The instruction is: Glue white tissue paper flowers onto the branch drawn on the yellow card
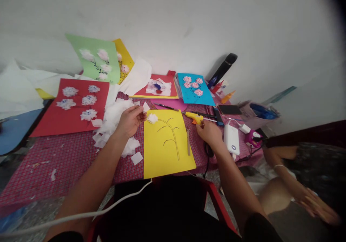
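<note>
Left of the yellow sheet [155,155], loose white paper pieces [113,110], then left hand [132,120] pinching a small paper square [146,107]. White paper flower [152,118] on the sheet's upper left corner, drawn stem [173,135] beside it. Right of the sheet, right hand [211,132] grips a yellow glue gun [194,117], nozzle at its upper right corner.

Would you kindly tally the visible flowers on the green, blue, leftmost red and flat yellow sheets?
Flowers on green sheet: 4
Blue sheet: 5
Leftmost red sheet: 5
Flat yellow sheet: 1
Total: 15
</note>
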Action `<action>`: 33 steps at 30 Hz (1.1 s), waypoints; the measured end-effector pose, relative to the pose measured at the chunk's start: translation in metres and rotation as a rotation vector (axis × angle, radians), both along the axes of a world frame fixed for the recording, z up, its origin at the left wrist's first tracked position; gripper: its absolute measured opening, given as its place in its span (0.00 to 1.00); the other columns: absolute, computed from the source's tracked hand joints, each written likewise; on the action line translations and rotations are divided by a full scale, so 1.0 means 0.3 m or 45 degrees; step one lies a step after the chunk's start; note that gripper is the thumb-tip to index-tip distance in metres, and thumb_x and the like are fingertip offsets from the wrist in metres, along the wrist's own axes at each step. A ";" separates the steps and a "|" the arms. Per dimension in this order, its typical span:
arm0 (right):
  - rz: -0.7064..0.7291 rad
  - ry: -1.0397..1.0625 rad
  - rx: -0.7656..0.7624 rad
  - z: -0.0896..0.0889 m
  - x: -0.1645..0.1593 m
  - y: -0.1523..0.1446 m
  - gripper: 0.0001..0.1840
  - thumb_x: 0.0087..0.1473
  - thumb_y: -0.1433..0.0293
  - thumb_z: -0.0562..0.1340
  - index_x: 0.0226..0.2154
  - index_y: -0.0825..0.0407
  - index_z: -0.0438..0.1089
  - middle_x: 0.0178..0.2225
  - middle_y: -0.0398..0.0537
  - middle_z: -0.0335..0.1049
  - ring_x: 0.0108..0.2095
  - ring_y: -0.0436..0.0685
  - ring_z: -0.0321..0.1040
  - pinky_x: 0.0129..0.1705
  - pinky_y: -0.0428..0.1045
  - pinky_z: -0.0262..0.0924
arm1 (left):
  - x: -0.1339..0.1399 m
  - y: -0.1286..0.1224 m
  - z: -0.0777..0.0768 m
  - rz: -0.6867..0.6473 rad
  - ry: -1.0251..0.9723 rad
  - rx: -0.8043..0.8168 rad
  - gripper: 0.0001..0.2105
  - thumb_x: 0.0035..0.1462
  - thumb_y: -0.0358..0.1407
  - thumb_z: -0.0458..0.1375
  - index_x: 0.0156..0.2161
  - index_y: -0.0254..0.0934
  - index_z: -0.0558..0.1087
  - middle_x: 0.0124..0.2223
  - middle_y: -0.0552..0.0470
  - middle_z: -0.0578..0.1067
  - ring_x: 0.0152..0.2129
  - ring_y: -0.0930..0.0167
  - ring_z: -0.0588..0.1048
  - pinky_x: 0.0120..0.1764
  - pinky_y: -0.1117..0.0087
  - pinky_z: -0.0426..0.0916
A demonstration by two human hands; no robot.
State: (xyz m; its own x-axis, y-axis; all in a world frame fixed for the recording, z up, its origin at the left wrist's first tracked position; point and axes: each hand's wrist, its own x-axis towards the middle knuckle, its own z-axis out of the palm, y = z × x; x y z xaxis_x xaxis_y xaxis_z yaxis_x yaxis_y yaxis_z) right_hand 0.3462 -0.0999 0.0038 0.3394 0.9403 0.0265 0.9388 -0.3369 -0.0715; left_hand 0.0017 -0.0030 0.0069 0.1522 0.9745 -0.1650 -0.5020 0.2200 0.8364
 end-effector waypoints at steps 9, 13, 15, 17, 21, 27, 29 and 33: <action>-0.114 0.081 -0.087 0.007 -0.011 0.039 0.20 0.56 0.60 0.58 0.44 0.54 0.76 0.40 0.63 0.80 0.40 0.69 0.78 0.38 0.54 0.64 | 0.002 -0.002 0.003 -0.013 0.018 -0.007 0.15 0.45 0.38 0.72 0.33 0.35 0.72 0.27 0.53 0.76 0.25 0.74 0.76 0.30 0.73 0.69; -0.132 0.176 0.094 0.033 -0.017 0.005 0.20 0.55 0.60 0.58 0.44 0.54 0.75 0.39 0.59 0.80 0.39 0.67 0.77 0.39 0.53 0.63 | 0.004 -0.004 0.010 -0.015 0.014 -0.010 0.15 0.45 0.38 0.72 0.32 0.34 0.72 0.27 0.52 0.76 0.24 0.74 0.75 0.30 0.73 0.69; -0.130 0.248 0.212 0.045 -0.019 -0.009 0.18 0.55 0.61 0.58 0.42 0.54 0.75 0.38 0.58 0.80 0.38 0.65 0.76 0.39 0.53 0.63 | 0.005 -0.003 0.009 -0.012 0.024 -0.016 0.15 0.44 0.38 0.72 0.32 0.34 0.72 0.27 0.52 0.76 0.23 0.74 0.75 0.30 0.73 0.69; -0.143 0.362 0.351 0.050 -0.019 -0.021 0.16 0.54 0.61 0.59 0.40 0.54 0.73 0.38 0.57 0.79 0.37 0.64 0.75 0.37 0.52 0.63 | 0.006 -0.003 0.005 -0.013 0.035 -0.020 0.15 0.45 0.38 0.72 0.32 0.34 0.72 0.27 0.52 0.76 0.23 0.74 0.75 0.30 0.73 0.69; -0.156 0.919 0.590 0.039 -0.028 -0.048 0.14 0.52 0.61 0.62 0.39 0.52 0.67 0.31 0.51 0.77 0.29 0.59 0.72 0.31 0.51 0.64 | 0.005 -0.003 0.000 -0.027 0.039 -0.008 0.15 0.44 0.39 0.72 0.32 0.34 0.72 0.27 0.52 0.76 0.23 0.74 0.75 0.29 0.73 0.68; 0.012 1.547 0.979 0.061 -0.082 -0.112 0.22 0.45 0.67 0.71 0.42 0.49 0.67 0.37 0.44 0.76 0.34 0.54 0.74 0.36 0.49 0.68 | 0.005 -0.007 0.013 -0.005 0.065 -0.027 0.17 0.43 0.40 0.72 0.32 0.34 0.72 0.27 0.53 0.75 0.24 0.74 0.75 0.29 0.74 0.68; 0.018 1.667 0.984 0.083 -0.100 -0.131 0.18 0.44 0.68 0.73 0.39 0.50 0.71 0.35 0.42 0.74 0.32 0.52 0.71 0.38 0.50 0.69 | 0.006 -0.008 0.013 -0.001 0.066 -0.028 0.17 0.43 0.40 0.72 0.32 0.35 0.71 0.27 0.54 0.75 0.24 0.75 0.75 0.30 0.74 0.68; -0.005 1.975 0.741 0.120 -0.134 -0.151 0.14 0.49 0.63 0.71 0.37 0.50 0.73 0.29 0.39 0.68 0.26 0.49 0.64 0.37 0.53 0.73 | 0.006 -0.007 0.009 -0.005 0.056 -0.040 0.17 0.42 0.40 0.73 0.32 0.35 0.72 0.28 0.53 0.76 0.24 0.75 0.75 0.30 0.74 0.69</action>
